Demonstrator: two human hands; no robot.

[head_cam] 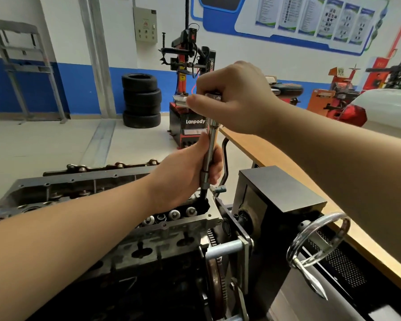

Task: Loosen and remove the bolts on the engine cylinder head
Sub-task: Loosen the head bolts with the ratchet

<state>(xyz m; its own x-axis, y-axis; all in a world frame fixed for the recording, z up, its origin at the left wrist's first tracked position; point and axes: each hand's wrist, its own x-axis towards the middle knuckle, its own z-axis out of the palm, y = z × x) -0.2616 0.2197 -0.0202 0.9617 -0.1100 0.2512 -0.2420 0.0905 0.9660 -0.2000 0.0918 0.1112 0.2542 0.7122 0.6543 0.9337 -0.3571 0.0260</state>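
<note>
One socket wrench [209, 154] stands nearly upright over the near right end of the single cylinder head [97, 195], its dark socket set down into the head's recess. The left hand [185, 179] curls around the lower shaft of the extension, while the right hand [235, 98] grips the T-handle at the top, thumb laid along the bar. Three round silver valve caps [174, 214] show in a row just below the socket; whether a bolt sits under the socket cannot be told, as the tool hides it. The head sits on an engine stand with a black gearbox [280, 193] to its right and one chrome handwheel [320, 239] nearer the camera. A wooden bench [264, 156] runs along the right side. Beyond, on a pale floor, four tyres [141, 100] are stacked beside one red tyre changer [190, 89]. The wall is white above a blue band, with posters mounted high on it.
</note>
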